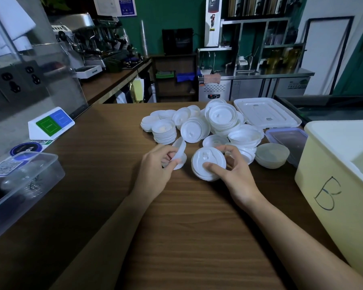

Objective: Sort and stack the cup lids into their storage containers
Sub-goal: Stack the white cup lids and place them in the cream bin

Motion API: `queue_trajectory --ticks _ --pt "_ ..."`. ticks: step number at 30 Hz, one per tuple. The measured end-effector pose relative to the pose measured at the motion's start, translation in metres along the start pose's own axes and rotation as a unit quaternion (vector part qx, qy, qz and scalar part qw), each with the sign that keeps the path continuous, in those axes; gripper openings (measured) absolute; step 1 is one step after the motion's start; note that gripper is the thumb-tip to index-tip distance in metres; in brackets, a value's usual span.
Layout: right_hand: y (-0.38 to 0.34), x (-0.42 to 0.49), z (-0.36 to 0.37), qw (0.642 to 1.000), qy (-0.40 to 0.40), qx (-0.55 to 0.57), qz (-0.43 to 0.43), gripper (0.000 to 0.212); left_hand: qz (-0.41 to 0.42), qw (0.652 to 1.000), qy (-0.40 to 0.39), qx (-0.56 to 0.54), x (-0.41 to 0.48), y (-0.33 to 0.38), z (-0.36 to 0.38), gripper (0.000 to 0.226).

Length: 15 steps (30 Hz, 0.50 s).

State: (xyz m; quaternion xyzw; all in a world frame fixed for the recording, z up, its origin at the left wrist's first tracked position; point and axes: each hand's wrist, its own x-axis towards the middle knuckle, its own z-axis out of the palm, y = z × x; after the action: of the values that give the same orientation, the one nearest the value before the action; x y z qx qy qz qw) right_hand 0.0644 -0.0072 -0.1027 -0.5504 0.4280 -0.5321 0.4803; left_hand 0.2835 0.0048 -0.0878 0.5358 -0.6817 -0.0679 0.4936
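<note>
Far left, near, on the bench (187, 227): a clear tub (25, 185). Next, the left hand (155, 170), grip curled tight round a small lid (179, 153) tipped up on its edge, with what looks like one more little lid under it. Behind and between the hands: a big messy pile of white lids (197, 126), some in short stacks, some leaning. Then the right hand (233, 172), grip wrapped round a short stack of bigger lids (208, 164), thumb on top, fingers round the far side. Just right of that: a few see-through bowl-shaped lids (271, 154). Far right, near: a big yellow bin (333, 185) marked B.

Could drop the tipped-up small lid from too loose a pinch. Could spill the stack by squeezing it crooked. Could topple the leaning pile by bumping it with a knuckle. Could also mix big and small in one tub, easy to do with so much white.
</note>
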Motion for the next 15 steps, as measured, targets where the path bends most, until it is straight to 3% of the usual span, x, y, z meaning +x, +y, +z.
queue_trajectory --ticks 5,9,15 --pt "-0.002 -0.001 0.001 1.000 -0.013 -0.001 -0.019 0.052 -0.142 0.976 0.035 -0.164 0.001 0.014 0.000 0.029" --pt "-0.002 -0.001 0.000 1.000 -0.012 -0.004 -0.023 0.050 -0.218 0.919 0.036 -0.328 0.004 0.018 0.001 0.037" --pt "-0.002 -0.002 0.001 1.000 -0.005 0.018 -0.012 0.040 -0.256 0.886 0.007 -0.387 0.004 0.023 0.001 0.037"
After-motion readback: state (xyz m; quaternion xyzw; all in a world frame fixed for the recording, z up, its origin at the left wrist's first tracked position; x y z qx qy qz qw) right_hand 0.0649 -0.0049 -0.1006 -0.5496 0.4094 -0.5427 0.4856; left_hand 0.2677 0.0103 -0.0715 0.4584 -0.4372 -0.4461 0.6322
